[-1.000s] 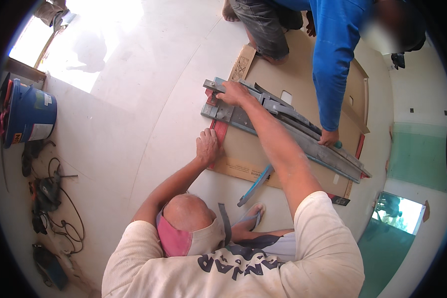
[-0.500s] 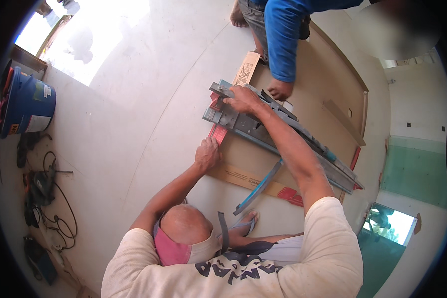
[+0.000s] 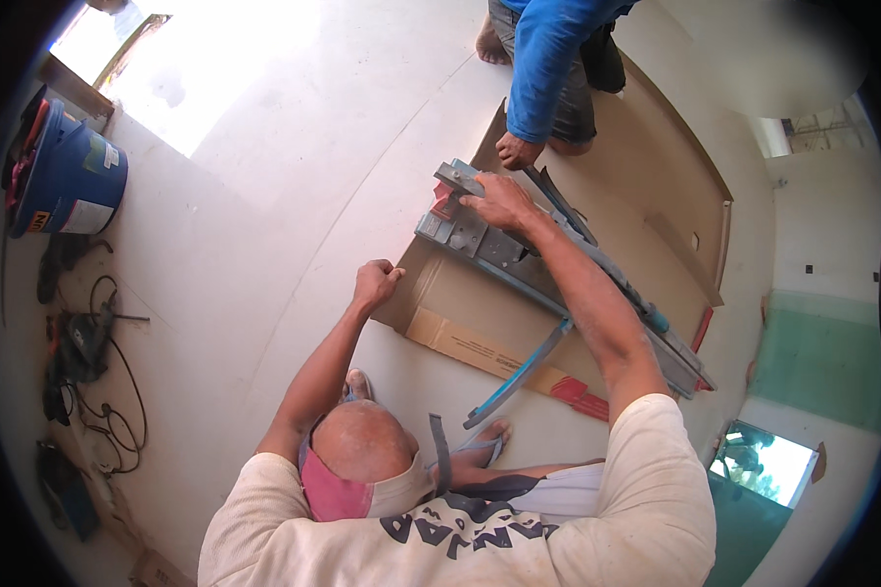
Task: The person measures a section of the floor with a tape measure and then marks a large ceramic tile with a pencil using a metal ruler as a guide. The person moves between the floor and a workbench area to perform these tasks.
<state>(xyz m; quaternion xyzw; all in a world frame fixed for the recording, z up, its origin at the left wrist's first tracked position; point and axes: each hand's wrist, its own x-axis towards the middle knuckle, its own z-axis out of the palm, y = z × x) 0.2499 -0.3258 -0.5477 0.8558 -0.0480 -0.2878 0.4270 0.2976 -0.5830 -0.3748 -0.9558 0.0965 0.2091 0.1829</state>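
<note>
A long grey and blue tile cutter [image 3: 519,256] lies diagonally across an opened brown cardboard box [image 3: 646,161] on the pale floor. My right hand [image 3: 504,203] is closed over the metal end of the cutter, beside its red part. To the left, my left hand [image 3: 377,284] pinches the near-left edge of the cardboard; its fingertips are partly hidden. A blue-grey side arm [image 3: 521,372] juts from the cutter toward me. Across from me, a co-worker's hand [image 3: 519,152] in a blue sleeve is closed beside the cutter's far side, near an upturned cardboard flap.
A blue bucket [image 3: 73,176] stands at the far left. Below it lie a dark power tool [image 3: 90,333] and a looped black cable [image 3: 132,430]. Greenish glass panels [image 3: 822,352] lean at the right. The co-worker's bare foot [image 3: 492,44] is on the floor at the top.
The red-printed flap under my left hand has dropped out of sight, and that hand has moved left and slightly up. The co-worker's hand has shifted left. A printed flap at the far end has turned.
</note>
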